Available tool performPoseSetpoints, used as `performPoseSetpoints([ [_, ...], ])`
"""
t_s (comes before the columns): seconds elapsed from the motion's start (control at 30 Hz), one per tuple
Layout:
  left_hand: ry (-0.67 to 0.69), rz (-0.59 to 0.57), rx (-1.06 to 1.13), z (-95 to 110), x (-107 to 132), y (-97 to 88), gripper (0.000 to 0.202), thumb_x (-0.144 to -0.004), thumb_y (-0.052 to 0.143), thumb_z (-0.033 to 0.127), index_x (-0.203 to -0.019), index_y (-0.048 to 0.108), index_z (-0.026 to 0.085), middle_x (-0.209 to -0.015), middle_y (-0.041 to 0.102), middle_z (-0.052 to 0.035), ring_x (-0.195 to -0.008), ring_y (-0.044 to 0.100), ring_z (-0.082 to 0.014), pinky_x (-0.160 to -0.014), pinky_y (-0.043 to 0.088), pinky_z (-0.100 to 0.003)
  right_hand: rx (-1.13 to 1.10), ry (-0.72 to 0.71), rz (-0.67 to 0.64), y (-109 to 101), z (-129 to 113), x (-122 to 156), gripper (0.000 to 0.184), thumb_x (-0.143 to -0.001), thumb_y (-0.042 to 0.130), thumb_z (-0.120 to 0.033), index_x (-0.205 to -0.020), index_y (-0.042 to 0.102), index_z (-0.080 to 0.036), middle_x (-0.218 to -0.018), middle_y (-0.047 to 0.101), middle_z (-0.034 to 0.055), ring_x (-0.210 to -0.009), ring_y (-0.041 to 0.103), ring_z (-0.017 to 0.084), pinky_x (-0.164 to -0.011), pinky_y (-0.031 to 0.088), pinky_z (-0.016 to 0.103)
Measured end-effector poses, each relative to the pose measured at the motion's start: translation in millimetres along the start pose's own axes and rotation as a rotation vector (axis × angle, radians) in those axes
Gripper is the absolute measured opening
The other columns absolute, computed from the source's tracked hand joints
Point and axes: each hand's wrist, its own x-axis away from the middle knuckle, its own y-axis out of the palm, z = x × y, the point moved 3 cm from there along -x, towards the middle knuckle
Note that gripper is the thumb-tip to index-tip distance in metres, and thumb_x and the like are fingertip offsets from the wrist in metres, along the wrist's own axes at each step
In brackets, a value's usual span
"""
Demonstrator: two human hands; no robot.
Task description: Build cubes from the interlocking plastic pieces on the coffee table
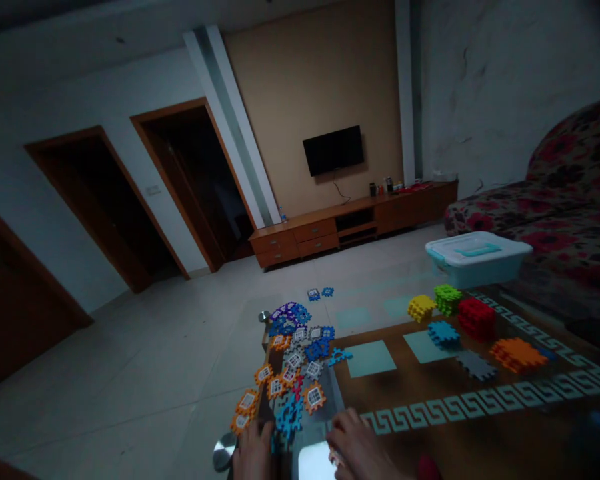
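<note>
A heap of interlocking plastic tiles (296, 360), orange, blue, grey and purple, lies at the left end of a glass-topped table (430, 400). My left hand (253, 453) is at the bottom edge of the head view. Its fingers are closed against a blue tile (286, 419) at the near end of the heap. My right hand (360, 450) is beside it, knuckles up and fingers curled over something small that I cannot make out. The room is dim.
Sorted tile stacks stand further right on the table: yellow (421, 307), green (447, 299), red (477, 317), blue (443, 333), orange (517, 353), grey (476, 365). Behind them is a lidded plastic box (475, 257). A floral sofa (570, 200) is on the right, with bare floor (155, 373) on the left.
</note>
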Motion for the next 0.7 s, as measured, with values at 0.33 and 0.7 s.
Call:
performPoseSetpoints([
  [0.33, -0.226, 0.138, 0.160, -36.7, -51.2, -13.3, 0.039, -0.093, 0.035, 0.019, -0.125, 0.056, 0.019, -0.137, 0.056, -0.0128, -0.128, 0.049, -0.0244, -0.095, 0.042, -0.037, -0.076, -0.099, -0.196, -43.9, 4.3, -67.2, 0.045, -0.064, 0.072, -0.004, -0.105, 0.066, -0.020, -0.112, 0.064, 0.0077, -0.106, 0.055, 0.027, -0.090, 0.046, 0.039],
  [0.7, -0.083, 0.308, 0.398, -44.8, -41.0, -2.0, 0.043, -0.089, 0.042, 0.027, -0.129, 0.050, 0.013, -0.122, 0.064, -0.0152, -0.113, 0.057, -0.0287, -0.090, 0.046, -0.041, 0.122, -0.063, -0.202, -41.1, 1.0, -72.3, 0.042, -0.069, 0.070, -0.013, -0.110, 0.062, -0.015, -0.109, 0.061, 0.0154, -0.101, 0.053, 0.031, -0.087, 0.045, 0.046],
])
